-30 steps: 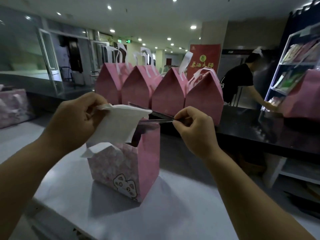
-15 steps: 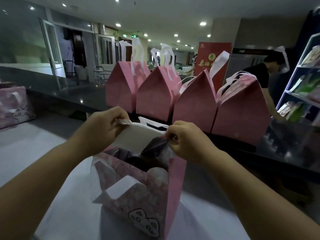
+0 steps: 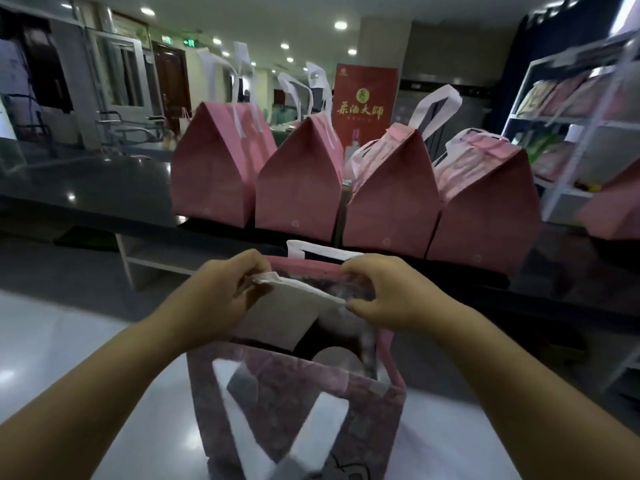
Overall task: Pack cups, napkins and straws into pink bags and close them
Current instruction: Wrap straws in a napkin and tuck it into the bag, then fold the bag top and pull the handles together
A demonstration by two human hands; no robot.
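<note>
An open pink bag [image 3: 287,403] with white handles stands on the white table [image 3: 86,368] right in front of me. A white napkin [image 3: 291,313] hangs over its mouth, with my left hand [image 3: 221,292] pinching the napkin's left corner. My right hand [image 3: 377,292] grips the napkin's right end together with the bag's far rim. Inside the bag, the pale round top of a cup [image 3: 334,356] shows below the napkin. No straw is clearly visible.
Several closed pink bags [image 3: 391,195] stand in a row on a dark counter [image 3: 86,181] behind the open bag. A white shelf rack [image 3: 571,133] with packets is at the right, and a red sign [image 3: 363,95] stands behind the row.
The view has come closer to the open bag and tilted down. Both hands have lowered the napkin toward the bag's mouth, and the right hand now also holds the far rim.
</note>
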